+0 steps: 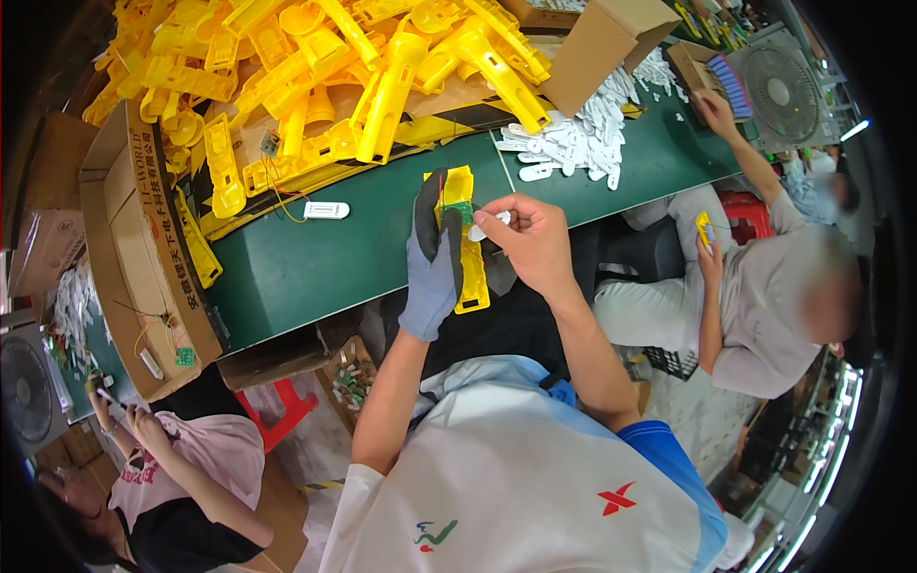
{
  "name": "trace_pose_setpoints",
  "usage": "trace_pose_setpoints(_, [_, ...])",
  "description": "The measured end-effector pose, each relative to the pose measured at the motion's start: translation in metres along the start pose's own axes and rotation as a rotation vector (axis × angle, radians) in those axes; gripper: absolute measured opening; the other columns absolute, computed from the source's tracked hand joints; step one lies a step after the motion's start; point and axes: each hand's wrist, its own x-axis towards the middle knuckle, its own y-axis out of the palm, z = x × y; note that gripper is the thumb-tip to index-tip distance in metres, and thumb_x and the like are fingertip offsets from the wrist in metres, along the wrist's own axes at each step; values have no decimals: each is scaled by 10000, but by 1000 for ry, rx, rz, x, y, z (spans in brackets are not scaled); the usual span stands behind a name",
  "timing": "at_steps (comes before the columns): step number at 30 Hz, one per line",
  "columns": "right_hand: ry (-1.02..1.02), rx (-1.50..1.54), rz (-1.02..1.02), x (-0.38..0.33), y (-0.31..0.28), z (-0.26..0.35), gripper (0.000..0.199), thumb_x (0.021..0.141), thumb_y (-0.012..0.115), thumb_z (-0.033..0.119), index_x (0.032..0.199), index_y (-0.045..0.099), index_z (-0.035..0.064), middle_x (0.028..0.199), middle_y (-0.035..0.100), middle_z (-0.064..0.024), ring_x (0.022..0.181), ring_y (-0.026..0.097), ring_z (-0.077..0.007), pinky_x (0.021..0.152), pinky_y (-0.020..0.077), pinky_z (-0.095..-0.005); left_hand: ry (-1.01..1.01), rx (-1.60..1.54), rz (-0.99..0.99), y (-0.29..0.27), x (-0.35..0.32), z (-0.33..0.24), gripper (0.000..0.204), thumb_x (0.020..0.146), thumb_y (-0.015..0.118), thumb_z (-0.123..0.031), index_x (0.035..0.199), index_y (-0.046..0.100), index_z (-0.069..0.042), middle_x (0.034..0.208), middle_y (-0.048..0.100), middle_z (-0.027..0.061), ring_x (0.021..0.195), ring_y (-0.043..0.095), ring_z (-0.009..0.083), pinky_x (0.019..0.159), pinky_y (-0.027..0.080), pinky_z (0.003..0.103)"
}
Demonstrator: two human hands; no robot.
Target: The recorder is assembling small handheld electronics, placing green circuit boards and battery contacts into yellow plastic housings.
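Note:
My left hand [430,277], in a grey-and-black glove, is closed around a long yellow plastic casing [472,282]. A small green circuit board [461,212] sits inside the casing's upper half. My bare right hand [538,246] pinches a small white plastic piece [488,226] between thumb and fingers, right beside the board; whether the piece touches it I cannot tell. Left of my hands, a white oval part [327,210] lies on the green table [287,282]. Thin wires run from it toward another small circuit board [270,143] by the yellow parts.
Yellow casings [387,105] are heaped along the table's far side. White oval parts [573,145] lie piled beside a tilted cardboard box [602,53]. A long carton [143,239] bounds the left end. Co-workers sit at right [764,286] and lower left [205,449].

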Motion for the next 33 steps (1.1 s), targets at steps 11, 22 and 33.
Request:
trace_pose_setpoints(11, [80,-71,103,12,-10,8,231,804,818,204,773,694,11,525,535,34,459,455,-18,422,321,-199,37,116,-3,-4,0,1,369,1000,490,-135,1363,449,-84,1037,594,82,767,592,126,635,509,278])
trace_pose_setpoints(22, [9,333,51,4,23,-12,341,843,760,30,1129,583,-20,737,554,40,680,527,-17,615,417,-169,84,122,-42,-5,-1,15,224,1005,495,-149,1211,503,-62,909,574,38,747,538,90,631,458,261])
trace_pose_setpoints(33, [-55,505,-27,-11,31,-20,379,852,701,-72,1225,636,-54,1032,648,-63,845,603,-84,760,506,-205,142,264,-114,2,-5,7,268,952,500,-101,1204,488,-12,958,642,177,812,640,267,707,503,380])
